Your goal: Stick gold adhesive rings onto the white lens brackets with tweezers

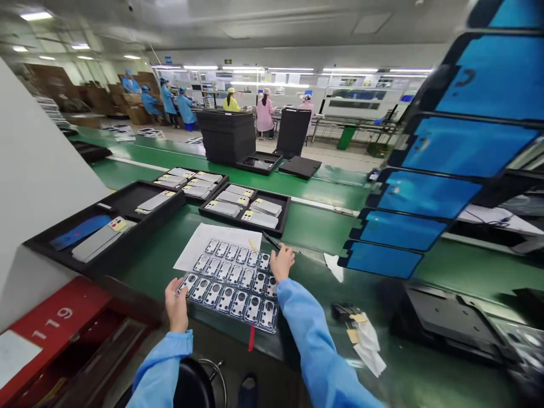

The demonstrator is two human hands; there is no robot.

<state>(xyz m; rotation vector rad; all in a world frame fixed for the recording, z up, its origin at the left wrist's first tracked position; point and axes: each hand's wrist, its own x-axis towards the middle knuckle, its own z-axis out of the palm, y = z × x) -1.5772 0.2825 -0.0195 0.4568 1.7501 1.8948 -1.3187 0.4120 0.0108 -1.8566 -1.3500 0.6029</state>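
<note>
Holding: both hands grip a clear plastic sheet of grey camera-frame parts (232,283) that lies flat on the green counter (323,226), near its front edge.
Left hand: the left hand (176,306) has its fingers closed on the sheet's near left corner.
Right hand: the right hand (281,263) rests on the sheet's far right edge, fingers curled onto it; a thin dark pen-like tool (271,240) lies just beyond it.
Under the sheet: a white sheet of paper (212,241) shows past the far side.
Beyond: black trays of grey phone back covers (245,208) sit further back on the counter.
Right side: a rack of blue-filmed panels (425,192) rises close by.
Background: co-workers in blue, pink and yellow coats stand far off.
</note>
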